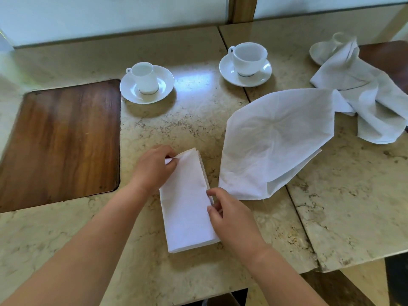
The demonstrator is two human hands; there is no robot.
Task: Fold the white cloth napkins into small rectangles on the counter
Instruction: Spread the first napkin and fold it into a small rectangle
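Note:
A white cloth napkin (187,202), folded into a long narrow rectangle, lies on the marble counter (154,133) in front of me. My left hand (154,166) pinches its far left corner between thumb and fingers. My right hand (229,214) grips the napkin's right edge near the middle. A second napkin (278,138), loosely folded into a rough cone shape, lies just to the right. A third, crumpled napkin (366,93) sits at the far right.
Two white cups on saucers stand beyond the napkins, one cup (144,79) at centre left and another cup (248,60) at centre right. A third saucer (320,50) is partly under the crumpled cloth. A wooden inlay (59,140) fills the counter's left side. The counter's front edge is close to me.

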